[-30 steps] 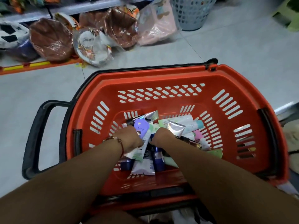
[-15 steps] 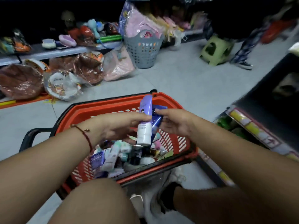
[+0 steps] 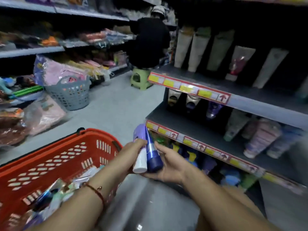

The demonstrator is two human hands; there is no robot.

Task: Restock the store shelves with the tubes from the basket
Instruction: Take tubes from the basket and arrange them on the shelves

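Tubes fill both hands just past the rim of the red basket, lifted toward the shelves on the right. The left hand wraps its fingers round a lilac tube with a white cap, thumb across the front. The right hand cradles a dark blue tube from underneath, fingers curled along its side. The two tubes touch each other, caps pointing down toward the wrists and crimped ends up.

More tubes lie jumbled in the near corner of the basket, partly hidden by the left forearm.

Judging by their look, these tubes are light, with soft, squeezable walls and a hard cap at one end. The glossy skin is likely a little slippery, so a grip round the firm shoulder just above the cap seems safest; pinching the middle could dent it or let it slide. The stock already on the shelves stands cap-down in rows, so each tube probably wants to be set on its flat cap, where it may topple if nudged.

The middle shelf has purple tubes toward its back, a plausible match, though blur hides any labels.

A person in black sits on a green stool farther down the aisle, and a grey basket stands on the floor opposite.
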